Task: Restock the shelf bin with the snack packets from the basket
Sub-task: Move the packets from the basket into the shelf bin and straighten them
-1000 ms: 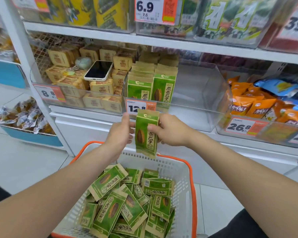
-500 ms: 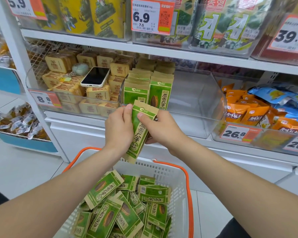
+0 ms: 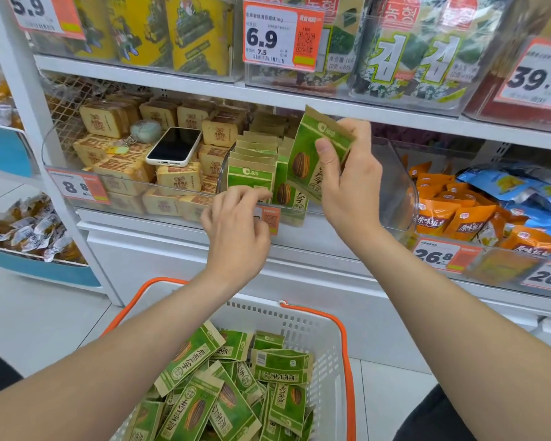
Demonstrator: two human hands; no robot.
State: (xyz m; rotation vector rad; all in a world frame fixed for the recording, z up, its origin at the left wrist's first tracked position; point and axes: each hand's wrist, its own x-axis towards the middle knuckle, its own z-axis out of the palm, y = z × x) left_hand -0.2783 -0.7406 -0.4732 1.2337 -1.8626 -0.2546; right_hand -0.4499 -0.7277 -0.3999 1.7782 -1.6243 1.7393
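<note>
My right grip (image 3: 347, 189) pinched a green-and-tan paper snack packet (image 3: 310, 154) over the clear plastic shelf bin (image 3: 395, 176); left grip (image 3: 236, 230) hung loose, empty. Set down tilted, it might topple the standing row (image 3: 252, 173).

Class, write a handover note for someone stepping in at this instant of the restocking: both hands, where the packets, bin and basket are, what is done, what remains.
Right hand pinches one green packet, tilted, over the clear shelf bin.
Left hand: fingers curled at the bin's front wall; whether it grips anything cannot be told.
Done: rows of packets stand upright in the bin's left part.
Left: set the held packet in, then move the many loose packets lying in the white basket below.
</note>
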